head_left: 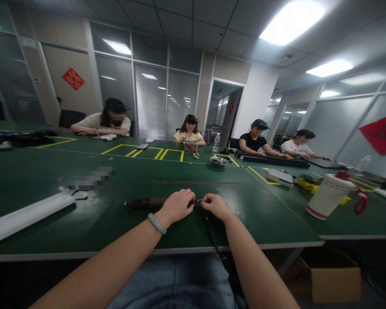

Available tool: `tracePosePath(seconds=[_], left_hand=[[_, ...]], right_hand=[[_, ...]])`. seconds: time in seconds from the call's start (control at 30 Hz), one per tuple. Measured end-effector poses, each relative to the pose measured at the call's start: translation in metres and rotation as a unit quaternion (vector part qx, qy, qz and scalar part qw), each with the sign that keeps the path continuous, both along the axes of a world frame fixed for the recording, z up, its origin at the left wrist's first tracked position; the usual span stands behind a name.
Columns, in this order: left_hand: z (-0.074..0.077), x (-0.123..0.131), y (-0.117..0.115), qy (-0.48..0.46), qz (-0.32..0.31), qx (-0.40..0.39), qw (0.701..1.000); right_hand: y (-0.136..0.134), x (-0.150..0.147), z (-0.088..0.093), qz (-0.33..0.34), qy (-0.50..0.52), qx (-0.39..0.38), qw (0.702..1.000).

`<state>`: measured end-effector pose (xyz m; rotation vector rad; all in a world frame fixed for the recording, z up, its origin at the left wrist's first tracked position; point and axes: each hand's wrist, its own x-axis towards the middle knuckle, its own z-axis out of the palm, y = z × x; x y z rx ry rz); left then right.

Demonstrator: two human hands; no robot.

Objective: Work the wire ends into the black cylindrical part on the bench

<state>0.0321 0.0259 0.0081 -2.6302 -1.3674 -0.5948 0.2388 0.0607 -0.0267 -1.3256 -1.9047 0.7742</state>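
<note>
A long dark brown and black cylinder (144, 203), with a small metal tip at its left end, lies across the green table in front of me; I cannot make out its exact kind. My left hand (177, 206) is closed over its right end. Close beside it, my right hand (216, 207) pinches the end of a black strap (211, 227) by a small metal fitting (198, 200). From there the strap drops over the table's front edge. My fingers partly hide where fitting and cylinder meet.
A long white package (28, 218) lies to the left. On the right stand a white tumbler (328, 197) and a white box (279, 177). Farther back are a metal bowl (218, 162) and a water bottle (216, 143). Several people sit across the green table (141, 171).
</note>
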Motion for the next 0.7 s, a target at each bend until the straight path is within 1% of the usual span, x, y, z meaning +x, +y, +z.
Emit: tracePosePath(seconds=[0.37,0.6,0.7], left_hand=[[0.001,0.003,0.018,0.012,-0.062,0.002,0.998],[-0.002,0.004,0.016,0.018,-0.042,0.017,0.999],[-0.003,0.005,0.014,0.014,-0.036,0.022,0.999]], right_hand=[[-0.003,0.002,-0.002,-0.032,-0.05,0.027,0.998],[-0.003,0.001,-0.002,-0.01,-0.081,0.044,0.996],[-0.005,-0.001,-0.002,-0.015,-0.094,0.053,0.994]])
